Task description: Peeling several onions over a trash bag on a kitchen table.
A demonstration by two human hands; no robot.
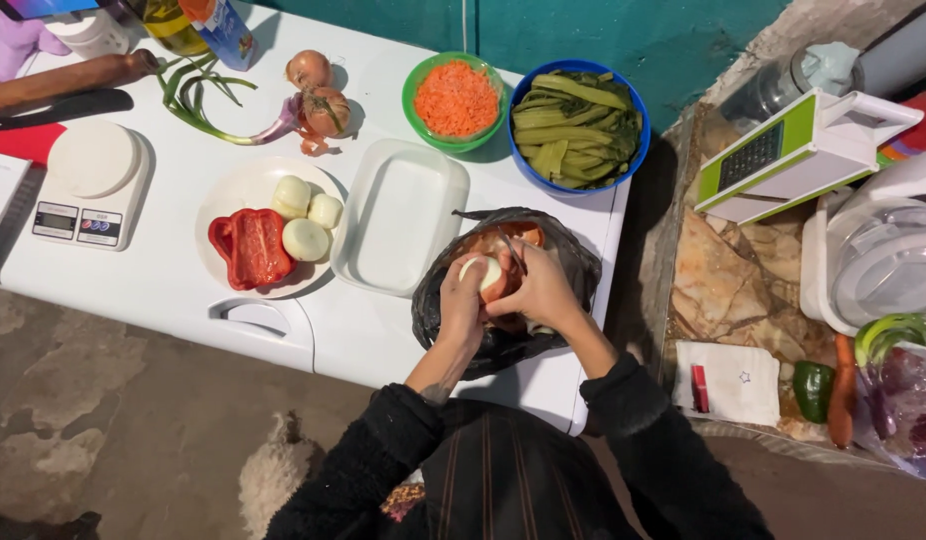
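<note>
The onion sits between both hands over a black plastic bag that lies at the near right corner of the white tabletop. The left hand cups the onion from below and from the left, fingers curled round it, while the right hand closes over its right side, fingers bent against the skin. The top of the onion shows pale and smooth where it is bare; the lower part is covered by brownish skin and by the fingers, so its full shape cannot be made out. A thin dark sliver near the right fingers might be a blade or a strip of peel; it is too small to tell. Inside the bag, orange-brown scraps show only in part behind the hands. Toward the middle of the tabletop stands an empty white rectangular dish with rounded corners, and left of it a round white plate carrying three peeled onions and a glossy red pepper half. Along the far edge stand a green bowl of grated carrot and a blue bowl of limp green stalks, with two unpeeled onions beside them. A white kitchen scale rests near the left edge.
</note>
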